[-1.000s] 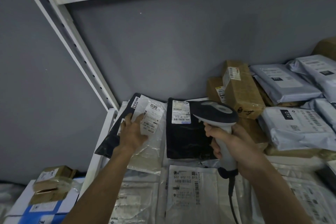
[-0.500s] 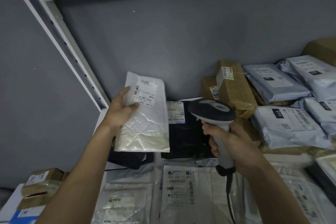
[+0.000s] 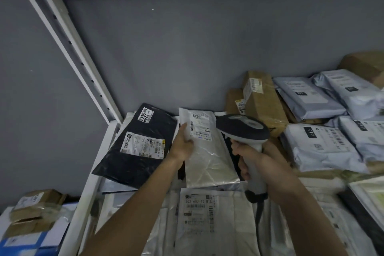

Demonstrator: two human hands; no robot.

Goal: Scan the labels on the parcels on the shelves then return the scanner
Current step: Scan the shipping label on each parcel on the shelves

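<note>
The left hand (image 3: 182, 144) grips the left edge of a clear-silver plastic mailer with a white printed label (image 3: 204, 147), thumb on top, the other fingers hidden beneath it. The mailer lies tilted near the back of the white metal shelf (image 3: 91, 183), just right of a black poly mailer with two white labels (image 3: 139, 147). The right hand (image 3: 268, 164) has its fingers curled round the grip of a grey-and-white handheld barcode scanner (image 3: 243, 129), whose head hangs over the mailer's right edge
</note>
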